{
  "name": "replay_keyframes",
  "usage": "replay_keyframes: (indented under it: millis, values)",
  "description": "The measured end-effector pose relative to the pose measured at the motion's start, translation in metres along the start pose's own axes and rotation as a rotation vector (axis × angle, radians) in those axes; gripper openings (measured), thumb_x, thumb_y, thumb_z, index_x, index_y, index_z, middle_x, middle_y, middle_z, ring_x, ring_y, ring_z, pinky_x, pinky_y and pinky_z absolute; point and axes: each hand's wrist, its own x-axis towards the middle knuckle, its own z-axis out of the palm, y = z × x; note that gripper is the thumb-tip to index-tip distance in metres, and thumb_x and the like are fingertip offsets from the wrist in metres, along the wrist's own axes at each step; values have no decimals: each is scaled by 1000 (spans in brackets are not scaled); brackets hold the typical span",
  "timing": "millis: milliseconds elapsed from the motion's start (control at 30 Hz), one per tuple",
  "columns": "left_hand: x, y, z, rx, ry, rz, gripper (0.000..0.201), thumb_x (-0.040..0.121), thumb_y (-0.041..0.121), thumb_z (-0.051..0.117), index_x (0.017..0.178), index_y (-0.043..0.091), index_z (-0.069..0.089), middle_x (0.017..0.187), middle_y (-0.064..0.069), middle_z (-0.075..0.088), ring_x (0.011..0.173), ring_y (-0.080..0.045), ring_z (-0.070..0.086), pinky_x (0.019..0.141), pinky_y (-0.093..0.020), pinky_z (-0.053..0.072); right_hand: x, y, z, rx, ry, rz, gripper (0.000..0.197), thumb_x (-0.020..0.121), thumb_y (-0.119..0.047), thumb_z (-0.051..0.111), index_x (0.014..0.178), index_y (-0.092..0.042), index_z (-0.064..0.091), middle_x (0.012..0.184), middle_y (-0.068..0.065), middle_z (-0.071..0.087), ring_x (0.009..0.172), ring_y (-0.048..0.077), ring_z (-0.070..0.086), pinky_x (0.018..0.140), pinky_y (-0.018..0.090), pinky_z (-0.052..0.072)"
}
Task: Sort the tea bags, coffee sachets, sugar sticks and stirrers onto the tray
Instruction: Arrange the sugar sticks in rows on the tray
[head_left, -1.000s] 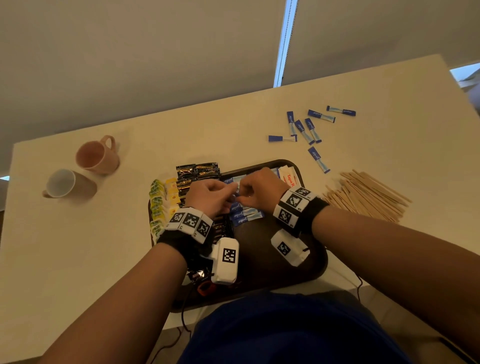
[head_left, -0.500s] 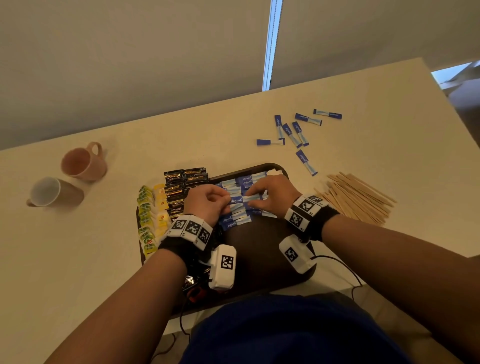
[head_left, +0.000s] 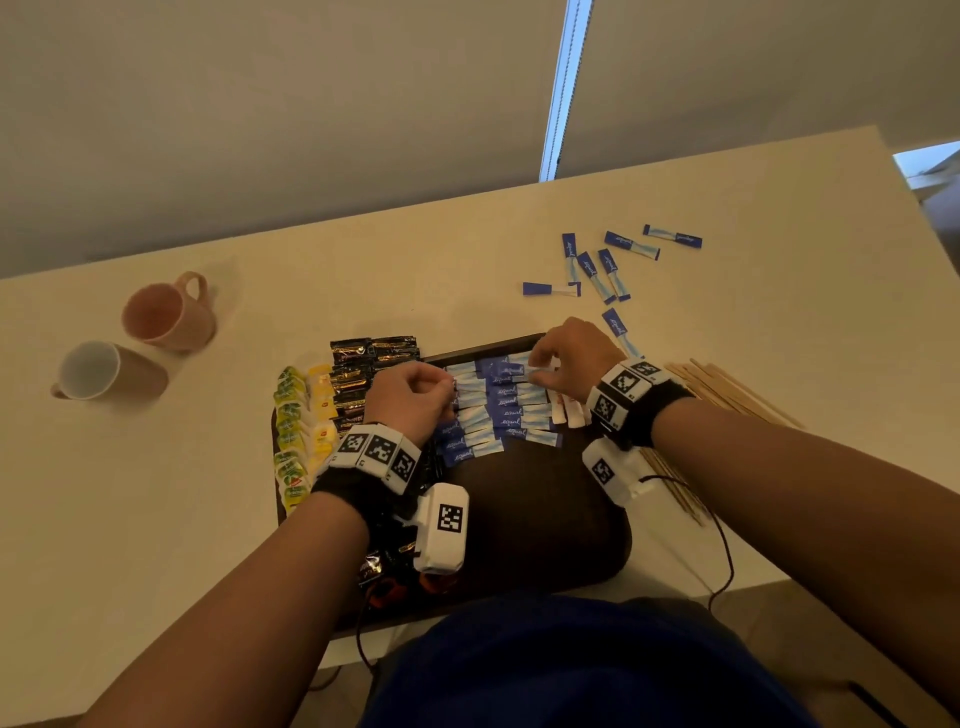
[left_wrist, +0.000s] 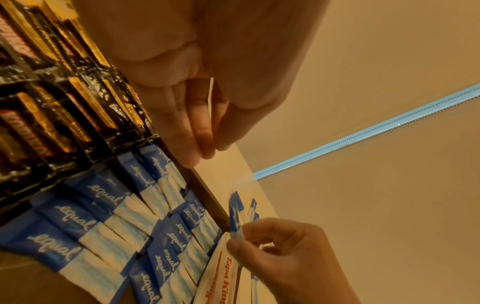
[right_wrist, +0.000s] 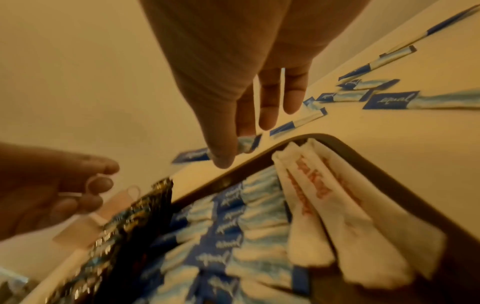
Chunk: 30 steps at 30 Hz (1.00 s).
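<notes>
A dark brown tray (head_left: 519, 519) holds yellow-green tea bags (head_left: 296, 415), black coffee sachets (head_left: 363, 364), two columns of blue sugar sticks (head_left: 498, 410) and white sachets (head_left: 569, 415). My right hand (head_left: 535, 364) is at the tray's far right corner. Its thumb and forefinger pinch one blue sugar stick (right_wrist: 246, 144) just above the rim (right_wrist: 363, 156). My left hand (head_left: 447, 395) hovers at the left ends of the sugar sticks, fingers loosely curled, with nothing seen in it (left_wrist: 207, 148). Several loose sugar sticks (head_left: 597, 265) and a pile of wooden stirrers (head_left: 727, 389) lie on the table.
A pink mug (head_left: 166, 312) and a brown mug (head_left: 98, 371) lie on their sides at the far left of the table. A black cable (head_left: 727, 561) hangs from my right wrist over the table's near edge. The near half of the tray is bare.
Both hands were together over the sugar sticks. My right hand has moved to the tray's far right corner and now pinches one stick; my left hand stays at the left.
</notes>
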Motion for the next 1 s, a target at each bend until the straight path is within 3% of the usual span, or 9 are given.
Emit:
replay_keyframes:
  millis: [300,467,733,867,1000]
  values:
    - [2,-6,-8,2,-92,-63,6,94,11,64,93,16,68,91,-5,72,84,-22,72,82,-42,61,1,-15,32,-334,-224,-222,29,90,-40,65,110,-20,71,104,3,68,105,23,54,84,35,47]
    - [3,-7,-8,-8,-93,-52,6,93,10,64,94,14,69,89,-6,73,84,-25,73,82,-42,61,1,-13,36,-310,-230,-248,22,91,-35,64,104,-20,73,102,3,68,103,24,55,83,35,48]
    - [2,-8,-6,-9,-115,-46,8,94,8,63,93,14,68,91,-8,73,79,-19,72,77,-34,62,-1,-8,43,-319,-235,-256,13,89,-26,66,96,-19,75,100,3,69,101,23,58,82,32,48]
    - [2,-9,-3,-6,-124,-49,9,93,7,64,91,15,69,89,-8,73,80,-20,72,77,-35,61,1,-7,37,-195,-178,-214,18,90,-30,65,99,-18,75,99,2,69,98,20,60,82,30,47]
    - [5,-4,4,-10,-149,-41,9,95,7,62,93,14,68,89,-8,73,77,-16,71,71,-28,60,6,8,12,2,-26,-24,16,92,-28,64,96,-14,72,93,1,66,88,15,58,77,26,43]
